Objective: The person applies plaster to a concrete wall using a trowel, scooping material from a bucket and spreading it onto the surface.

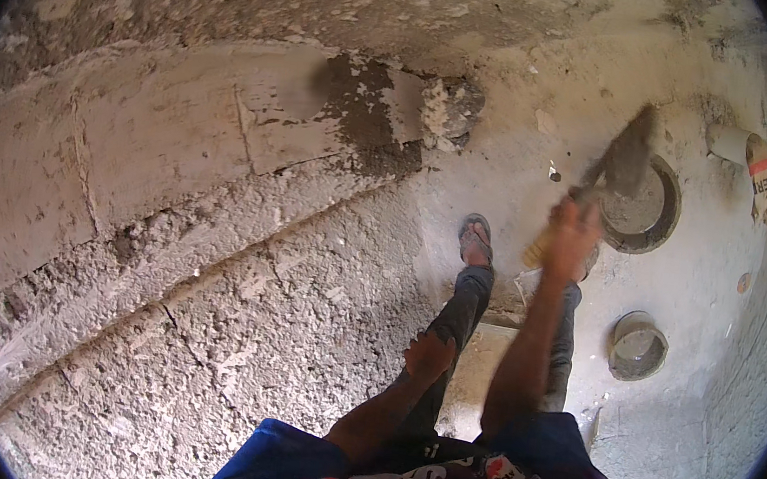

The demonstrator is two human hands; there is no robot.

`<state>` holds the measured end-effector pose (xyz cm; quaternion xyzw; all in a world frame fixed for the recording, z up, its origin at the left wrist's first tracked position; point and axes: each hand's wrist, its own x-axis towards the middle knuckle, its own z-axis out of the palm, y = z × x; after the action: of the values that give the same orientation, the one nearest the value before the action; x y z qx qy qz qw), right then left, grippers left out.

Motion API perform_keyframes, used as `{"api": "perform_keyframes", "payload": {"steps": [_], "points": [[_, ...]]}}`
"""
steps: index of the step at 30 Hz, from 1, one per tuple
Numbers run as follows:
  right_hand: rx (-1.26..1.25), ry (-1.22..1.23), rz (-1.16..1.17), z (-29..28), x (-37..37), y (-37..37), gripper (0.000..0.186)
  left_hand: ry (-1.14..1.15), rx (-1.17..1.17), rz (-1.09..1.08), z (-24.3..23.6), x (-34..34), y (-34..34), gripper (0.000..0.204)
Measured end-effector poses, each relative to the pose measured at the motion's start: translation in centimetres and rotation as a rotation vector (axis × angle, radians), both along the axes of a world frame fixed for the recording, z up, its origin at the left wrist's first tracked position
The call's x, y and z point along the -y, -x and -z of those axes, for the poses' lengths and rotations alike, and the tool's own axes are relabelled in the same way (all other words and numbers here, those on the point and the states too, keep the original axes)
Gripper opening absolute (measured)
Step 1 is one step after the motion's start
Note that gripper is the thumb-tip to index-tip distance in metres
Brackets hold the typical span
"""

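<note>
Gripping trowel (634, 154) in right hand (576, 234), closed round handle, blurred across left edge of large round pan (674, 212), far right. Resting left hand (430, 355) on left leg (467, 309), loosely curled, seemingly holding nothing. Probably at mortar-loading step; likely calls for steady, level blade next. Counting two hands, one trowel, one pan, one smaller bowl (617, 350) nearer right, one damp patch (369, 112) far left of centre.

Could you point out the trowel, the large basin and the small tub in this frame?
Trowel (631, 159): head view, on the middle of its blurred blade.
Large basin (674, 201): head view, on the right side of its rim.
Small tub (623, 330): head view, on its upper-left wall.
</note>
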<state>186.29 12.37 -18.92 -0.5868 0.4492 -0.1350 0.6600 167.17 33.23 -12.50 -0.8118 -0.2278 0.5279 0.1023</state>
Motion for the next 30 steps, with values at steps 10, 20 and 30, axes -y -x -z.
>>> {"api": "perform_keyframes", "payload": {"steps": [10,20,30], "points": [[-0.05,0.008,-0.884,-13.4,-21.0,-10.8,0.029,0.156,-0.009,0.003,0.9,-4.1,1.6,0.057],[-0.267,-0.244,-1.066,1.1,-19.8,-17.3,0.041,0.086,-0.043,-0.079,1.0,-4.6,-0.4,0.057],[0.062,-0.615,-1.194,-5.9,-17.0,-14.0,0.035,0.107,-0.084,-0.056,1.1,-4.3,0.2,0.059]]}}
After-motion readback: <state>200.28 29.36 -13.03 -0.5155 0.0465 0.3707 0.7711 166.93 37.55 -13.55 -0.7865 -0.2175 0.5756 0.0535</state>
